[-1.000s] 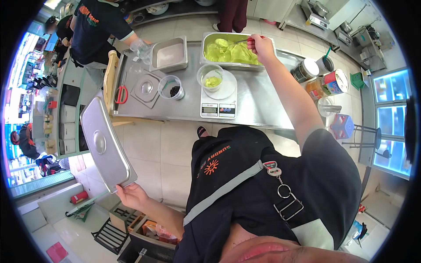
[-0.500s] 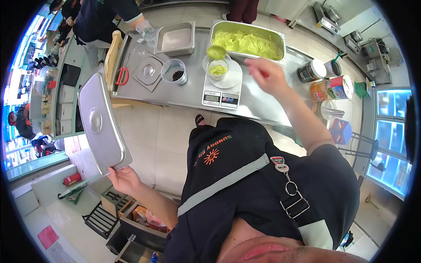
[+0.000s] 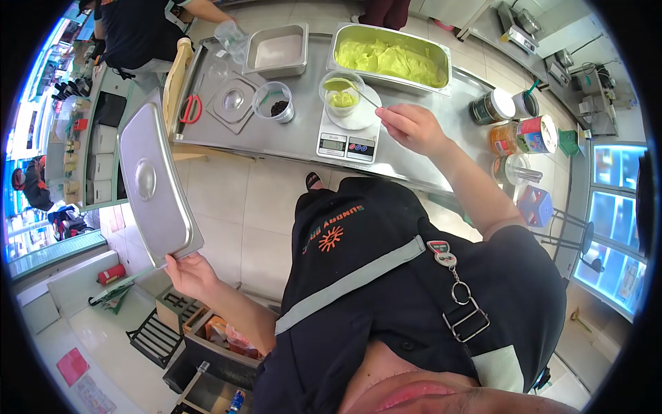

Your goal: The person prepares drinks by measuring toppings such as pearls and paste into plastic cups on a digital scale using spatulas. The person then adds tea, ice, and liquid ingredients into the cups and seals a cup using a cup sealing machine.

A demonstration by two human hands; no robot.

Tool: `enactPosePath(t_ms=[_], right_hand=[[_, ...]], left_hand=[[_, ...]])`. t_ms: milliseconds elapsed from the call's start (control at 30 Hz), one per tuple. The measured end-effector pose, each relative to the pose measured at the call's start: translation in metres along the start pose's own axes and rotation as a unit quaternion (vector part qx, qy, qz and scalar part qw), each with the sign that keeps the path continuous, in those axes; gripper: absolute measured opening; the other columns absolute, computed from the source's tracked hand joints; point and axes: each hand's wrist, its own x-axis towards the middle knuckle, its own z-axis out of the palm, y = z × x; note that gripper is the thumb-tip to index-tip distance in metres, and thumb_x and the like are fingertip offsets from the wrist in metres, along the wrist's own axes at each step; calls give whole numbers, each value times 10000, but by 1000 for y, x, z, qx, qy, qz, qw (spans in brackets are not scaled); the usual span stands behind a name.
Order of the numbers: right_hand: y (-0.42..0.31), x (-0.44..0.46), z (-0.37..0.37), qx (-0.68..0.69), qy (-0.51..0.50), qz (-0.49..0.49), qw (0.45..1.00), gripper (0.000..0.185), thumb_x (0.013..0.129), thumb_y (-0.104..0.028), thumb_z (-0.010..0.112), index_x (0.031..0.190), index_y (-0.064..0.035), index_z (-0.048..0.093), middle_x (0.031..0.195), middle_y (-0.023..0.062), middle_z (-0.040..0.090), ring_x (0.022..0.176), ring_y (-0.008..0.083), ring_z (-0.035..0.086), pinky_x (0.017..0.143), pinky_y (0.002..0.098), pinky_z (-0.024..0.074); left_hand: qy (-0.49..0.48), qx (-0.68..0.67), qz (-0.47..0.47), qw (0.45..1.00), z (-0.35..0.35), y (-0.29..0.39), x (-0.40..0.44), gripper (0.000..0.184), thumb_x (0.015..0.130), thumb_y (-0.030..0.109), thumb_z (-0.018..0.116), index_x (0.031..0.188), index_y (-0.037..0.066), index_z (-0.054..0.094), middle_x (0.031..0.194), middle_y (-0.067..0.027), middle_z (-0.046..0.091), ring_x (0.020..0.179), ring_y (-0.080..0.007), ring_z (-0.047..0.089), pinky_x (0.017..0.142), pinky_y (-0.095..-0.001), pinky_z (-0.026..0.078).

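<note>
At the left, the lid (image 3: 155, 186) runs up and away from the left hand (image 3: 189, 274), its long axis steep and its face tilted; the fingers pinch its near corner, thumb on one side, with nothing else held. Well off to the right of and beyond those fingers, on the table (image 3: 227, 140), sits a tub (image 3: 262, 103) with dark bits in it. Next comes the scale (image 3: 347, 145), just left of the right hand (image 3: 414, 127) and bearing the cup (image 3: 324, 95), which lies left of and a little beyond the right fingertips, so the right hand is much the nearer. Those fingers are closed on the end of the spoon (image 3: 371, 101), whose long axis slants left and away from them to a bowl over the cup's mouth; whether it touches the green mix (image 3: 342, 101) inside is hard to tell. Directly beyond the right fingers stands the long pan (image 3: 393, 83) of like mix.
</note>
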Motion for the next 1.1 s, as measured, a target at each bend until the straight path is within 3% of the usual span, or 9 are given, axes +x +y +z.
enactPosePath(t_ms=[167, 233, 500, 600, 700, 733, 800, 900, 1100], right_hand=[[-9, 5, 2, 60, 43, 108, 991, 207, 865, -53, 696, 1071, -32, 687, 808, 80, 647, 670, 219, 643, 586, 295, 510], [-10, 5, 8, 321, 157, 483, 799, 163, 944, -94, 623, 1055, 1, 693, 836, 66, 672, 671, 164, 656, 592, 273, 502], [29, 1, -7, 550, 300, 611, 483, 223, 964, -189, 566, 1002, 14, 648, 795, 70, 664, 615, 145, 628, 526, 245, 450], [47, -7, -28, 525, 336, 594, 508, 218, 968, -189, 560, 990, 11, 647, 796, 75, 668, 616, 143, 631, 518, 246, 453], [67, -14, -51, 350, 300, 555, 692, 236, 979, -197, 570, 1042, 6, 673, 797, 70, 676, 647, 141, 655, 534, 266, 478], [73, -15, -54, 344, 304, 553, 696, 236, 979, -197, 570, 1042, 6, 673, 797, 70, 676, 647, 141, 655, 534, 266, 478], [81, -21, -57, 49, 118, 500, 857, 212, 964, -196, 591, 1047, -29, 691, 820, 95, 688, 678, 209, 679, 603, 336, 525], [98, -32, -50, -128, 4, 307, 943, 178, 938, -189, 606, 1013, -52, 692, 860, 126, 688, 736, 299, 677, 688, 389, 540], [122, -51, -27, -83, -48, 367, 925, 198, 911, -226, 631, 987, -57, 701, 894, 148, 693, 788, 342, 673, 726, 404, 538]], left_hand=[[25, 4, 6, 1000, 3, 0, -2, 219, 982, 38, 507, 1171, -37, 591, 1163, -153, 669, 981, -223, 657, 778, -349, 546], [-17, 4, -10, 1000, 3, 1, -1, 220, 984, 51, 511, 1166, -39, 597, 1151, -155, 675, 956, -225, 663, 733, -351, 545], [8, 13, -4, 1000, 3, -2, 1, 248, 983, 58, 516, 1196, -46, 587, 1177, -154, 669, 1001, -234, 656, 791, -354, 545], [4, -2, -13, 1000, -9, -1, 5, 261, 986, 58, 513, 1212, -55, 579, 1201, -160, 658, 1048, -246, 646, 871, -369, 538], [-28, -22, -26, 999, -15, 6, 5, 268, 988, 59, 510, 1218, -63, 573, 1212, -169, 651, 1068, -252, 641, 903, -380, 532], [-36, -30, -26, 999, -15, 3, 6, 268, 989, 58, 510, 1218, -66, 571, 1212, -174, 650, 1066, -252, 641, 899, -382, 533], [-17, -21, -23, 999, -6, -1, 7, 269, 990, 61, 509, 1219, -67, 572, 1207, -172, 653, 1063, -249, 644, 888, -376, 537], [-14, 1, -25, 1000, -2, -3, 7, 249, 994, 73, 512, 1199, -46, 587, 1165, -155, 671, 982, -232, 659, 776, -343, 549], [31, 24, -17, 999, 20, -7, -1, 193, 997, 87, 518, 1146, 2, 607, 1082, -125, 684, 836, -198, 645, 617, -311, 507]])
